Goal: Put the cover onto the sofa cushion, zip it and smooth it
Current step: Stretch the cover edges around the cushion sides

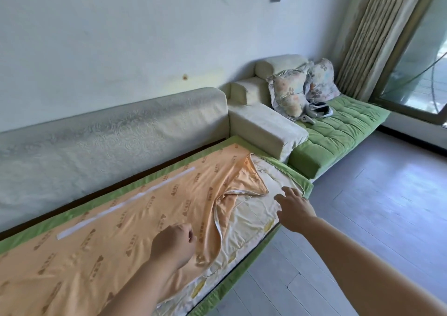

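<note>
Two hands reach out over one long sofa cushion (251, 219); the left hand (173, 243) sits on the near part of the single orange cover (121, 219) with its fingers curled under, and whether they pinch the cloth cannot be told; the right hand (294, 209) is spread, fingers apart, over the bare cream right end of the cushion, contact unclear; the cover, printed with brown marks, lies over the left and middle of the cushion, and its pale-trimmed open edge (217, 219) is folded back between the two hands, leaving the near right corner uncovered; one white strip (125, 204) runs along the cover on its far side; a green mat (290, 168) shows under the cushion along its far and right edges; one cream backrest (108, 141) stands behind; far right, two floral pillows (287, 93) (321, 80) lean side by side above a green tufted seat (338, 131), with one white controller (308, 119) just in front of them
</note>
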